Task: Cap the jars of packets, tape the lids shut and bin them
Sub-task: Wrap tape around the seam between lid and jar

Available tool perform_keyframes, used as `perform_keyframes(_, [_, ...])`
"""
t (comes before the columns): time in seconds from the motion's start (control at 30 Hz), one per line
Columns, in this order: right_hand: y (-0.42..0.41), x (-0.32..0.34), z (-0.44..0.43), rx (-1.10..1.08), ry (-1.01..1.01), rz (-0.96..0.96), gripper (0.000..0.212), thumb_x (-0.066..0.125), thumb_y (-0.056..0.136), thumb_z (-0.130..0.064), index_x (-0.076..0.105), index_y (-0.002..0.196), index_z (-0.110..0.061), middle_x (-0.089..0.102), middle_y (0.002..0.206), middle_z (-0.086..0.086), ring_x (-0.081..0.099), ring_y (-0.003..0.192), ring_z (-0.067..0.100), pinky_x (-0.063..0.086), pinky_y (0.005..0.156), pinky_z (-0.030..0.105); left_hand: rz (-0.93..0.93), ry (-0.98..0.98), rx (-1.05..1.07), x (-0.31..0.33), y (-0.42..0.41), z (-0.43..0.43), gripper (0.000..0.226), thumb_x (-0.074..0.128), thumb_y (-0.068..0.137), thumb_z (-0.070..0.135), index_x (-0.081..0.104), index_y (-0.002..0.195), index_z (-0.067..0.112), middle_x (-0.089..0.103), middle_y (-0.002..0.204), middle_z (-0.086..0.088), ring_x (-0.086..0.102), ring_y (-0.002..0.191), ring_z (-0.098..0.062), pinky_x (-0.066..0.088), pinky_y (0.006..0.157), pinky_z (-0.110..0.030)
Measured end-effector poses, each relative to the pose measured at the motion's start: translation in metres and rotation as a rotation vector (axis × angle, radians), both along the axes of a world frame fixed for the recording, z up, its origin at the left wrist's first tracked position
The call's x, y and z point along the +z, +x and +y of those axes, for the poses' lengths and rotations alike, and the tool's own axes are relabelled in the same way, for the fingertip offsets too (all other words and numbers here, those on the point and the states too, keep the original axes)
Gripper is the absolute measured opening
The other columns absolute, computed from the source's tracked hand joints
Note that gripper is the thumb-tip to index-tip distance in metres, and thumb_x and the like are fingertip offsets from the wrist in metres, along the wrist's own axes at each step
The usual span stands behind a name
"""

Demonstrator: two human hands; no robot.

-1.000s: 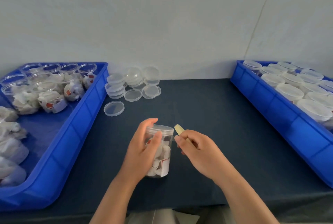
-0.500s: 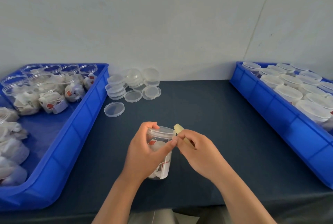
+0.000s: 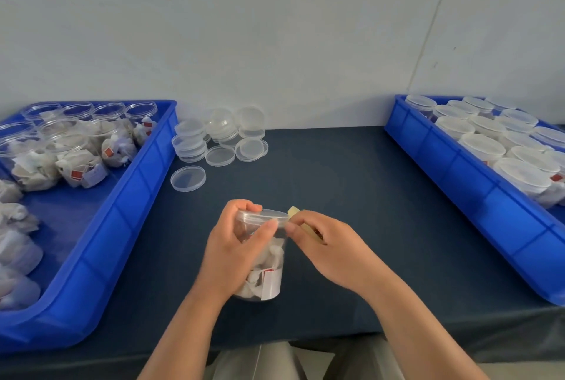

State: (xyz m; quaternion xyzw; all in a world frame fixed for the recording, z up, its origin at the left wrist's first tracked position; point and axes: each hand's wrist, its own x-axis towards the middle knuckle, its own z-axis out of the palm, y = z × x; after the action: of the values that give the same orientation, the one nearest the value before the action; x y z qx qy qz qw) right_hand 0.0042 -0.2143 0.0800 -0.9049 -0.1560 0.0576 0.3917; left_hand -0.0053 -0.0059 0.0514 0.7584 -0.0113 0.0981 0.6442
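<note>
gripping a lidded jar (image 3: 273, 285) of white packets (image 3: 269, 257), left fingers (image 3: 265, 229); right fingers (image 3: 302, 220) pinching tape strip (image 3: 293, 212)

Nothing legible shows; the red tags (image 3: 77, 174) on the packets (image 3: 65, 164) are too small to read.

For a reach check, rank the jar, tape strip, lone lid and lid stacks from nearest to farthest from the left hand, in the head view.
1. The jar: gripped by the left hand, front centre.
2. The tape strip: just right of the jar's rim, pinched by the right hand.
3. The lone lid: lying flat, behind and to the left.
4. The lid stacks: farthest back.
</note>
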Motion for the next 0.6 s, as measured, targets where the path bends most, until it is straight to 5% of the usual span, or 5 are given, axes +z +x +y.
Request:
perform_keyframes(0.27, [0.004,0.019,-0.019,0.185,-0.084,0.138,0.031,0.041,0.105,-0.068,0.061,0.124,-0.055,0.064,0.113,-0.037,0.059,0.1,-0.009,0.046,0.088,0.023,0.072,-0.148,-0.058,0.005,-0.016,0.016,0.041,0.078,0.078,0.055,0.066,0.106,0.029,0.076,0.12,0.003,0.076,0.1,-0.021,0.062,0.075,-0.029])
perform_keyframes(0.6, [-0.001,0.027,-0.021,0.201,-0.03,0.166,0.036,0.048,0.098,-0.077,0.063,0.12,-0.053,0.064,0.094,-0.03,0.057,0.078,-0.002,0.047,0.079,0.025,0.136,-0.427,-0.297,0.014,-0.032,0.01,0.036,0.071,0.089,0.054,0.06,0.102,0.022,0.071,0.128,-0.021,0.072,0.1,-0.037,0.062,0.075,-0.043])
